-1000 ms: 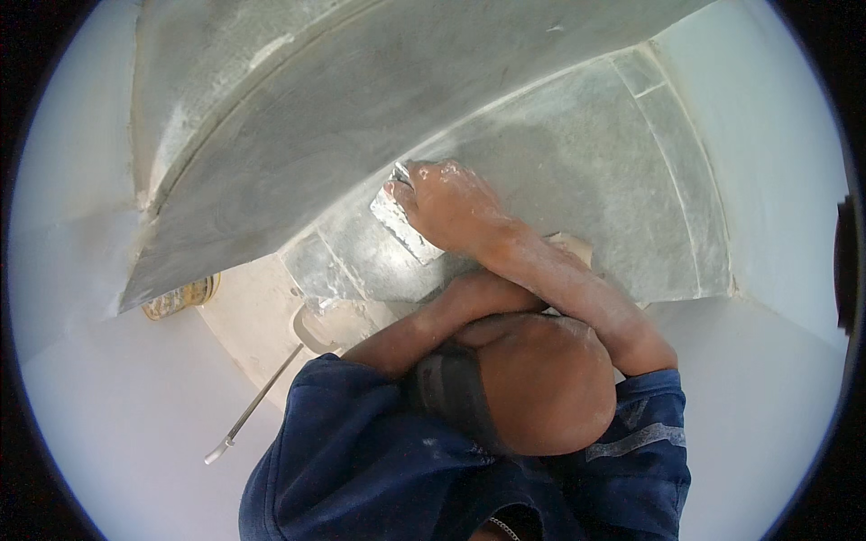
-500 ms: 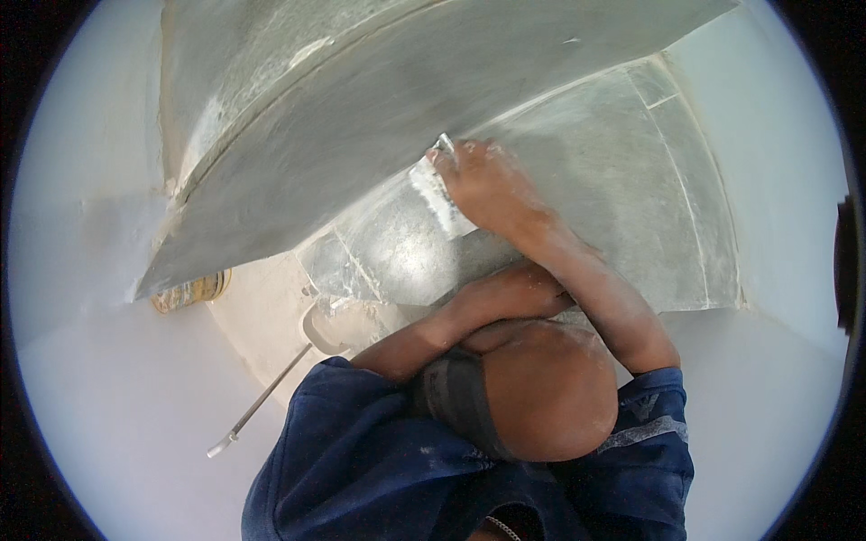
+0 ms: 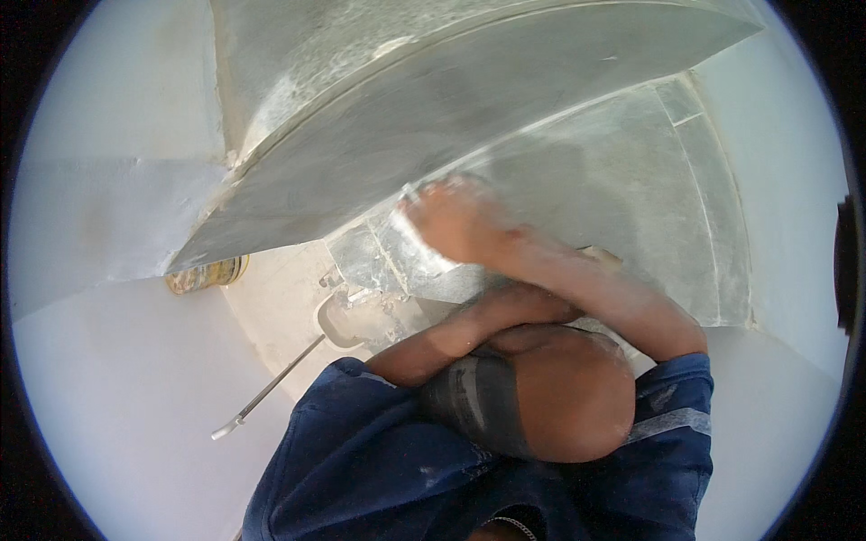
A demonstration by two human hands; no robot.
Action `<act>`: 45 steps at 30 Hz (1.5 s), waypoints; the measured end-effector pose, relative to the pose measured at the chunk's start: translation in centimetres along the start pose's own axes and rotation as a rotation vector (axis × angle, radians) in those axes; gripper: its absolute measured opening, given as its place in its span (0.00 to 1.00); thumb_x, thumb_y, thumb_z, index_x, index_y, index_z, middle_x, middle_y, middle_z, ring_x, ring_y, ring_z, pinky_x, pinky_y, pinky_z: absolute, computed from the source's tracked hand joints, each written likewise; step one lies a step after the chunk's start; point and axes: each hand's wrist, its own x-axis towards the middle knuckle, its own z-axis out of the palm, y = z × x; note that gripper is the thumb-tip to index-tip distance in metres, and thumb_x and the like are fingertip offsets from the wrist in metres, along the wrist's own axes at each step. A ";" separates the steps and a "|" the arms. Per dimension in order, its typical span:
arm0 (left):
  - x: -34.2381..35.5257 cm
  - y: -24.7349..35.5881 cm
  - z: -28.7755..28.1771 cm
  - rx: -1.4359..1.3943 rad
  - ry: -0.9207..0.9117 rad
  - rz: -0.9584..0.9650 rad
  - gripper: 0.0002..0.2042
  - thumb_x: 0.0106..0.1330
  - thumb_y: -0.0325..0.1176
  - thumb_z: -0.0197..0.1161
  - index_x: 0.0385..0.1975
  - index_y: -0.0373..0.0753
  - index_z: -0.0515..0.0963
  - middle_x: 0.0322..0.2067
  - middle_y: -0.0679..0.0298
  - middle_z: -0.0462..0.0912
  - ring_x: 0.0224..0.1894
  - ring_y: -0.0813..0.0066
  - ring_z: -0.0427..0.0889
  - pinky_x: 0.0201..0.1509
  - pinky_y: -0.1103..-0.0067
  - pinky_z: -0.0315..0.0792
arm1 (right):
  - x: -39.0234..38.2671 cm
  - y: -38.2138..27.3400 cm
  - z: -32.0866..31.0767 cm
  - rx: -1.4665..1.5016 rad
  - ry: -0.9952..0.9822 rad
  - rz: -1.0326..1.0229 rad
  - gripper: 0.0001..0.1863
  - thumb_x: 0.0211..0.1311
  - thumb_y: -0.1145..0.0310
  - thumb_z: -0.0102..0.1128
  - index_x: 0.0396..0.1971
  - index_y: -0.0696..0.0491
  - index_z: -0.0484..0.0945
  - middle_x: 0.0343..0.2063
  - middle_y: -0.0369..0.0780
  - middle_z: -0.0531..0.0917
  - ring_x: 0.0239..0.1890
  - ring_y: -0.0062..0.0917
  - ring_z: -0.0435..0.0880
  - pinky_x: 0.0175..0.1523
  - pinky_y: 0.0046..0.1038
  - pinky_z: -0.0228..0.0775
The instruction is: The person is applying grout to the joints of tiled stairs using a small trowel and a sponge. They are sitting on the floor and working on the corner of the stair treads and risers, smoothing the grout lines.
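Note:
My right hand (image 3: pixel 456 221), smeared by motion, is closed round a flat, white-smeared blade (image 3: pixel 420 240); its exact kind is blurred. The blade is at the seam where a grey stone step (image 3: pixel 622 180) meets an upright grey slab (image 3: pixel 406 144). White residue runs along that seam. My left forearm (image 3: pixel 487 317) crosses under the right one, in front of my raised knee. My left hand is hidden there, so its fingers do not show. A small beige edge (image 3: pixel 603 256) of something unclear shows just beyond my right forearm.
A smeared bucket with a yellow rim (image 3: pixel 209 274) stands under the slab's left end. On the beige floor (image 3: pixel 271 298) lie a pale pan-like thing (image 3: pixel 339 326) with a thin metal rod (image 3: pixel 271 388) and whitish debris (image 3: pixel 361 296). Pale walls (image 3: pixel 776 180) close in both sides.
In the picture, my right hand and the blade have moved down and slightly left along the seam. The whole view has shifted somewhat, with surroundings moving right. The beige edge now shows.

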 end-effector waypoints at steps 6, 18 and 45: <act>0.5 -0.5 0.3 -0.006 -0.005 -0.167 0.24 0.73 0.39 0.42 0.66 0.39 0.55 0.67 0.60 0.57 0.69 0.77 0.54 0.72 0.79 0.44 | 0.1 -1.5 0.8 0.240 -0.073 0.038 0.23 0.68 0.57 0.45 0.50 0.60 0.74 0.49 0.53 0.77 0.53 0.44 0.76 0.58 0.46 0.66; 2.3 -11.6 -0.7 0.805 -0.198 -0.020 0.20 0.73 0.31 0.41 0.65 0.38 0.56 0.62 0.59 0.62 0.68 0.80 0.54 0.71 0.80 0.47 | 0.3 -0.6 1.3 0.229 0.140 0.065 0.23 0.69 0.56 0.39 0.43 0.60 0.78 0.39 0.54 0.80 0.48 0.43 0.79 0.56 0.43 0.68; 3.2 0.6 1.1 0.520 -0.210 -0.289 0.23 0.72 0.37 0.44 0.65 0.38 0.58 0.64 0.56 0.61 0.68 0.67 0.56 0.72 0.74 0.48 | 2.5 -3.6 3.1 0.269 0.003 -0.192 0.19 0.62 0.60 0.52 0.37 0.62 0.81 0.40 0.54 0.81 0.47 0.42 0.80 0.50 0.46 0.72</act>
